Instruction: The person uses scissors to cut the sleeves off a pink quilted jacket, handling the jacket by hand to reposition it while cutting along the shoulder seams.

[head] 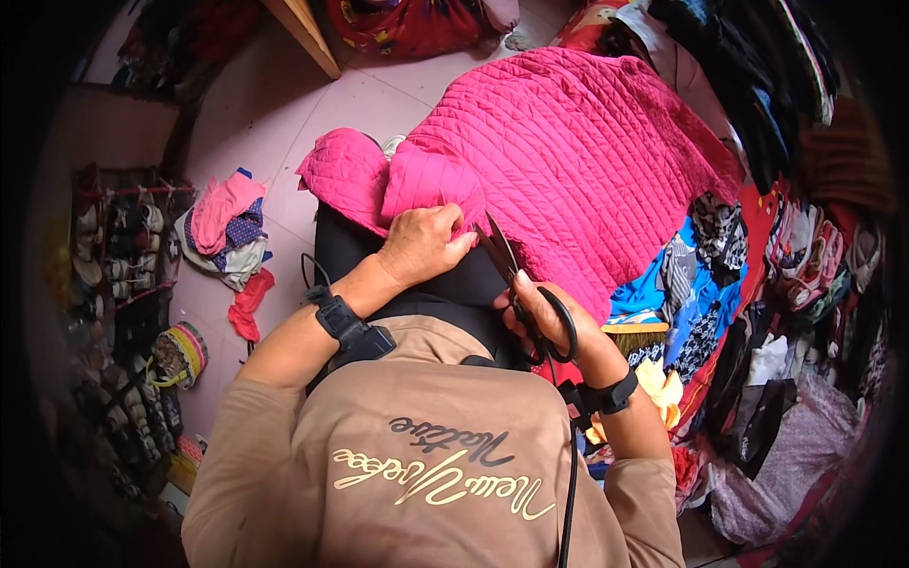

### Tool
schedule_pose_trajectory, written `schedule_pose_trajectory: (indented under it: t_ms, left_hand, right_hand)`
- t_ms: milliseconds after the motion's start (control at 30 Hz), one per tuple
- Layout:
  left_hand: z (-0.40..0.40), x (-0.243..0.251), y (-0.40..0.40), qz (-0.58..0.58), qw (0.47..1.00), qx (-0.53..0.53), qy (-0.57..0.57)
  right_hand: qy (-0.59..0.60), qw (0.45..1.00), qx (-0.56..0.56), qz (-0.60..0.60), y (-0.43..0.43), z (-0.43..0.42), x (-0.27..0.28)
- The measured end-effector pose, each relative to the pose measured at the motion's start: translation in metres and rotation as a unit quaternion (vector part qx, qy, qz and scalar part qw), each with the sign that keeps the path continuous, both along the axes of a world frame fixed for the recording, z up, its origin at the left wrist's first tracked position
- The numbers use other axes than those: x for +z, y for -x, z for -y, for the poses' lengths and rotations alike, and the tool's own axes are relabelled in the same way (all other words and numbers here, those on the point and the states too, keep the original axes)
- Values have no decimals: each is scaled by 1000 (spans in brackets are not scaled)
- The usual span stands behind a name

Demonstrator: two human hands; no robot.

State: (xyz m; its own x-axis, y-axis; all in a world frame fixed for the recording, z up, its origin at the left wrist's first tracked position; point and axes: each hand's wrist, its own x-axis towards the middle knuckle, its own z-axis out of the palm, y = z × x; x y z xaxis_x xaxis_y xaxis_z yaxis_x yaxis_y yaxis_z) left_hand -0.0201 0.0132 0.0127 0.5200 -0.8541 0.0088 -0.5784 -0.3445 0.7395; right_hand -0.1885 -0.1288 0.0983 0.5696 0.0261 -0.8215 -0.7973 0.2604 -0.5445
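Note:
A bright pink quilted fabric piece lies across my lap and spreads away to the right, its near edge gathered by my knees. My left hand pinches that edge between thumb and fingers. Black-handled scissors are in my right hand, fingers around the handles. Their blades are parted and point up and left, the tips beside my left thumb at the edge of the pink fabric. Whether fabric lies between the blades cannot be told.
Crumpled clothes and a red cloth lie on the tiled floor at left, near a striped basket and a shoe rack. Blue and patterned clothes are heaped at right. A wooden leg stands at the top.

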Motion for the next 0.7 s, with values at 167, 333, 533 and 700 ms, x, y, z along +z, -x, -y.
schedule_pose_trajectory:
  t_ms: [167, 333, 533, 700]
  left_hand:
    - [11, -2, 3, 55, 997, -17, -49]
    - [14, -9, 1, 86, 993, -12, -77]
    - [5, -7, -3, -156, 986, 55, -9]
    - [8, 4, -1, -188, 979, 76, 11]
  right_hand:
    - [7, 999, -37, -26, 6, 2, -6]
    - [13, 1000, -27, -7, 7, -1, -4]
    - [20, 1000, 9, 22, 4, -2, 0]
    - [30, 999, 24, 27, 2, -1, -6]
